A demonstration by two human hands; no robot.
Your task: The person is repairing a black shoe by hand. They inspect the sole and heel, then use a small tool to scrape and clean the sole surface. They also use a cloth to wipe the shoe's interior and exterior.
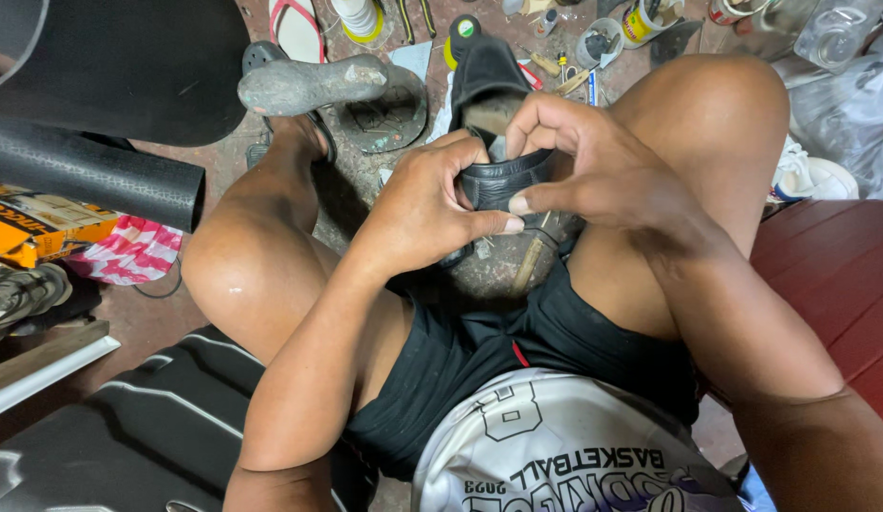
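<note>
Shoe: black leather shoe (494, 114), held between the person's bare knees, heel end toward the body and toe pointing away toward the floor clutter; the leather is smooth with a dull shine, the opening shows a paler lining, and the collar at the heel has a stitched, rolled edge.
Left hand: left hand (424, 209) wraps the near side of the heel, thumb stretched across toward the other hand, fingers curled onto the collar and pinching it.
Right hand: right hand (593, 161) arches over from the other side, fingertips bent down onto the heel collar, thumb pressed beneath, so the leather is squeezed between both hands.
Under the shoe: worn metal last stand (503, 270), grey and scuffed, sits between the thighs just below the heel; whether the shoe rests on it I cannot tell.
Floor ahead: iron shoe last (313, 83) jutting out foot-shaped, a pink-strapped flip-flop (297, 27), small tins and glue pots (641, 21) scattered beyond the toe.
To the left side: thick black rubber roll (91, 171), and a red-and-white patterned bag (128, 251) lying beside an orange box (29, 228).
Clothing: black shorts (517, 351) and a grey-white jersey (555, 446).
</note>
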